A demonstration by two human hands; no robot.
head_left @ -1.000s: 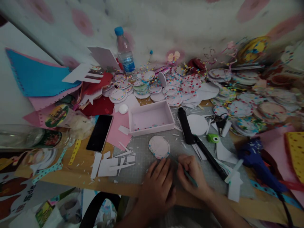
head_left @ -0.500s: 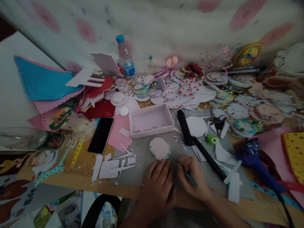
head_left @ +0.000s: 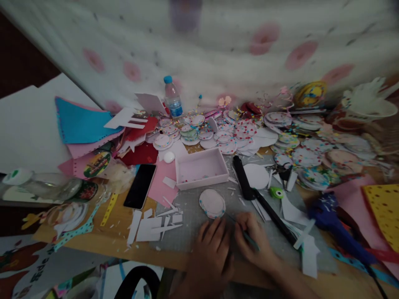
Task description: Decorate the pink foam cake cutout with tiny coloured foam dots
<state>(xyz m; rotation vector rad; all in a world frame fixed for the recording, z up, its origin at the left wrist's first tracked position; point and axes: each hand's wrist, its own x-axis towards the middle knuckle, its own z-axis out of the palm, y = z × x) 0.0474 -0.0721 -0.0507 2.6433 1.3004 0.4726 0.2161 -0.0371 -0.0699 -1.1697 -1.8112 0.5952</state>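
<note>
On the grey cutting mat [head_left: 174, 243] lies a round white paper disc [head_left: 212, 203] with small coloured dots along its rim. My left hand [head_left: 213, 249] rests flat just below it, fingers stretched out, the fingertips at its lower edge. In my right hand [head_left: 252, 238] is a slim dark-green pen-like tool [head_left: 250, 240], pinched between thumb and fingers. Its thin tip points toward the disc's lower right edge; whether it touches cannot be made out. An open pale pink box [head_left: 202, 185] with a few coloured bits inside stands behind the disc.
A black long-handled tool [head_left: 245, 178] lies right of the disc, and a blue glue gun [head_left: 339, 228] farther right. A black phone [head_left: 140, 186] and white paper scraps [head_left: 149, 229] lie to the left. Several decorated discs [head_left: 246, 129] are piled behind, near a water bottle [head_left: 173, 99].
The camera view has tilted up, so the table's things sit lower in the picture. Both hands keep nearly the same place beside the disc, the right still holding the pen-like tool.
</note>
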